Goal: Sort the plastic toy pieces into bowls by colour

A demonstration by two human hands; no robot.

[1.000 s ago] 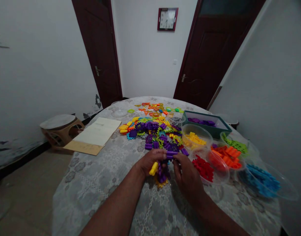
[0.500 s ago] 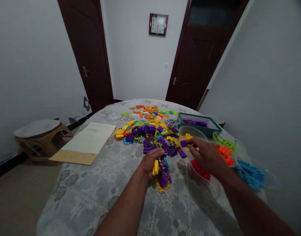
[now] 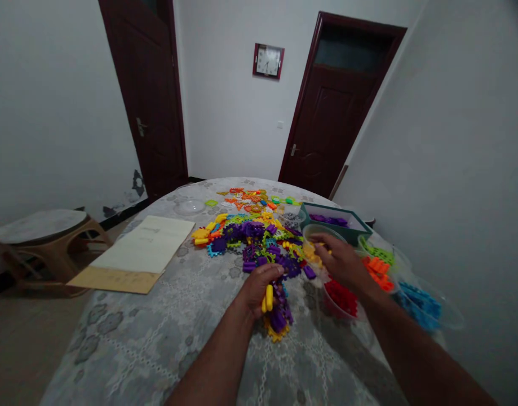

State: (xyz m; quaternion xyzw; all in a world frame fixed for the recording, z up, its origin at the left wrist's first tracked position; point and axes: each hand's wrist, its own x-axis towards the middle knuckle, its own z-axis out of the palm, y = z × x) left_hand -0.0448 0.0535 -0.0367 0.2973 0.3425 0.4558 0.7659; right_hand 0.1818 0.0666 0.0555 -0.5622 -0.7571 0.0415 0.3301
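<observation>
My left hand [image 3: 261, 282] is closed around a yellow plastic building piece [image 3: 267, 299], which pokes out below the thumb. Purple building pieces [image 3: 279, 318] and a yellow gear piece [image 3: 276, 331] show just under and beside that hand; I cannot tell which of them it grips. My right hand [image 3: 341, 259] is at a clear round tub [image 3: 326, 230] of yellow pieces, its fingers bent over the rim and pointing inside. Whatever lies between those fingertips is hidden. A mixed heap of gears and connectors, mostly purple [image 3: 250, 231], spreads ahead of my left hand.
On the right stand tubs of red pieces [image 3: 341, 298], orange pieces [image 3: 377, 270], green pieces [image 3: 375, 251] and blue pieces [image 3: 421, 304]. A dark green box [image 3: 355, 231] holds purple pieces. An open notebook [image 3: 144, 245] lies left; a stool [image 3: 43, 237] stands beyond.
My right hand has shifted slightly left into the yellow tub, and the purple piece it pinched no longer shows. My left hand keeps its hold. The camera view has tilted up a little.
</observation>
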